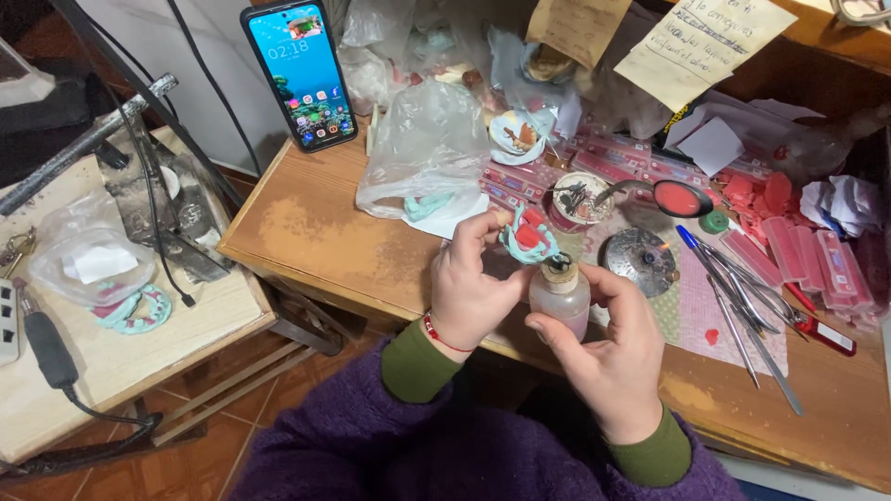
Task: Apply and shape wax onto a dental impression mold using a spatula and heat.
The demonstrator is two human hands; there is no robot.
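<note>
My left hand (471,286) holds a small teal and red moulded piece (528,237) between thumb and fingers, just above the cork of a bottle. My right hand (608,348) grips a small frosted pinkish bottle (560,295) with a cork stopper, held upright over the front edge of the wooden desk (306,232). Both hands are close together, the piece almost touching the bottle's top. Purple sleeves with green cuffs cover my arms, and a red thread bracelet is on my left wrist.
A smartphone (301,72) leans at the back left. A clear plastic bag (422,148) holds a teal piece. Metal tools (742,306), a blue pen, red wax strips (817,260), a round metal dish (640,260) and paper notes (701,42) crowd the right. A side table (111,343) stands left.
</note>
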